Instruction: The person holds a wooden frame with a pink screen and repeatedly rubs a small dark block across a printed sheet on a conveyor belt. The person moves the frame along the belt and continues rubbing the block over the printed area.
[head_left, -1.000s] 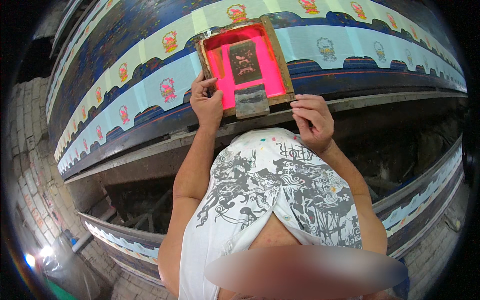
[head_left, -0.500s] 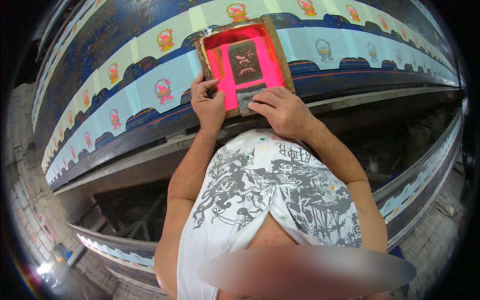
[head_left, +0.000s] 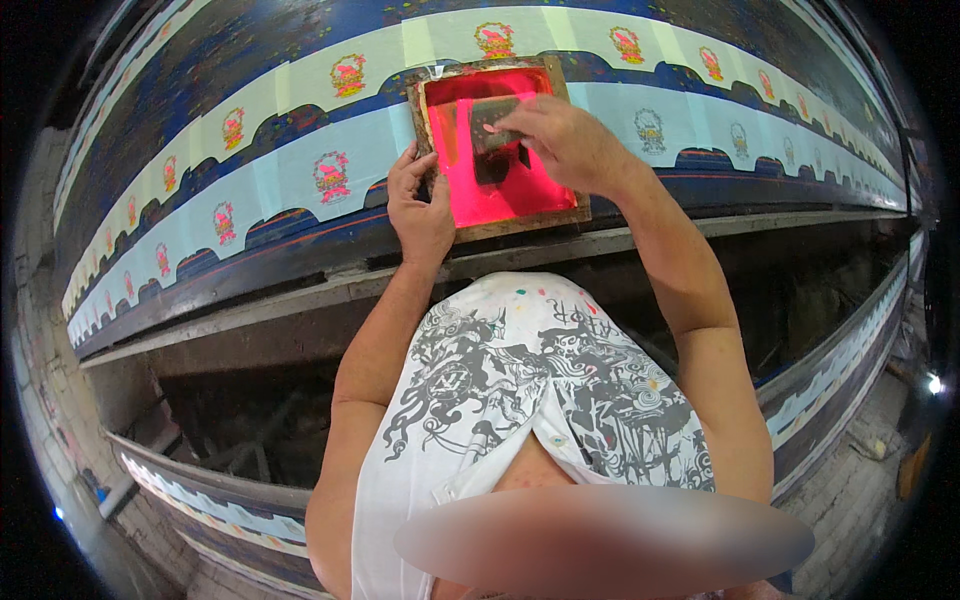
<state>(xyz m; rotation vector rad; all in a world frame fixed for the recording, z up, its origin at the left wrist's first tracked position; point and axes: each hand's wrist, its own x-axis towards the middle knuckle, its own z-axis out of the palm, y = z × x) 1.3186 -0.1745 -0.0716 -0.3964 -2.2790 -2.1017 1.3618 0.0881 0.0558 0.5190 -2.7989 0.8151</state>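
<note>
The left hand's (head_left: pixel 420 208) grip grasps the rectangular brown wooden frame (head_left: pixel 525 223), coated inside with bright pink ink, at the dark blue desk's (head_left: pixel 670 188) near edge. The right hand's (head_left: pixel 566 142) grip clenches 1 flat grey scraper (head_left: pixel 490 110) inside the frame.

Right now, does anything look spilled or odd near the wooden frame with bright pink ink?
Small coloured specks, perhaps stray paint, dot the white, dark-printed sleeveless shirt. I see no clear spill outside the rectangular wooden frame.
</note>
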